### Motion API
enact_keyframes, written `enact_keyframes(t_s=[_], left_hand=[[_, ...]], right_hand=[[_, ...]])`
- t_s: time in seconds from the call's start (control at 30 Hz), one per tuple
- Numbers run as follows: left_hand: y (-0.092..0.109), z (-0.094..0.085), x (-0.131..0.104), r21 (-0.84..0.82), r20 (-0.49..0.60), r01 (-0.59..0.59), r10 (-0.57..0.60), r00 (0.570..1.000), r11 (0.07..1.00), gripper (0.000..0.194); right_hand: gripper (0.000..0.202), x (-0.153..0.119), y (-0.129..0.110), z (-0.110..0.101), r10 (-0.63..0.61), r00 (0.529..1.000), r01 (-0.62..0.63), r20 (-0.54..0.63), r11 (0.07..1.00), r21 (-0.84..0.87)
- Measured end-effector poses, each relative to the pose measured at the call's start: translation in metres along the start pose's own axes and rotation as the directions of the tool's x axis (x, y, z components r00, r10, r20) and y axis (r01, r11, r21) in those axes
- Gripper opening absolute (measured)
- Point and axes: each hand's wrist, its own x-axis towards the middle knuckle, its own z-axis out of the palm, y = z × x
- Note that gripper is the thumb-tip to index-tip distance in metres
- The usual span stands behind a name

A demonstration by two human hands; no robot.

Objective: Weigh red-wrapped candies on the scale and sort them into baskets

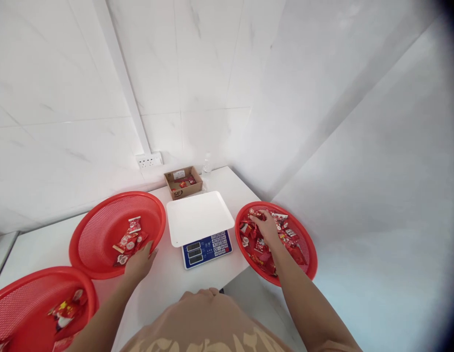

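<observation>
My right hand point(266, 226) reaches into a red plastic basket point(312, 254) at the right, which holds many small red packets. Its thumb and fingers close around a red packet point(255, 213) near the far left side. At the near right rim of another red basket point(102, 215), my left hand point(139, 262) has its fingers over the inner side and its thumb outside, gripping the rim. Several red and white packets point(129, 240) lie in that basket beside the hand. Between the two baskets stands a digital scale point(208, 249) with a bare white pan point(199, 217).
A third red basket point(32, 276) with a few packets stands at the near left. Behind the scale are a small cardboard box point(177, 193) with red items and a clear bottle point(207, 164). White walls bound the table point(227, 276) behind and right; a socket point(149, 160) is on the wall.
</observation>
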Motion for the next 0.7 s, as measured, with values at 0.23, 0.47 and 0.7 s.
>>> enact_keyframes(t_s=[0.23,0.47,0.7], left_hand=[[0.003,-0.004,-0.002,-0.017,0.025,0.032,-0.032,0.999,0.999,0.050],[0.001,0.001,0.000,-0.027,0.016,0.033,-0.032,0.999,0.999,0.047],[-0.004,0.007,0.003,-0.021,0.008,0.026,-0.025,1.000,0.999,0.049]], right_hand=[[0.035,-0.019,-0.044,0.082,-0.093,0.945,0.029,0.312,0.979,0.203],[0.030,-0.046,-0.032,0.149,0.110,0.811,-0.300,0.574,0.921,0.247],[0.031,-0.036,-0.022,0.145,0.201,0.799,-0.305,0.567,0.948,0.095]])
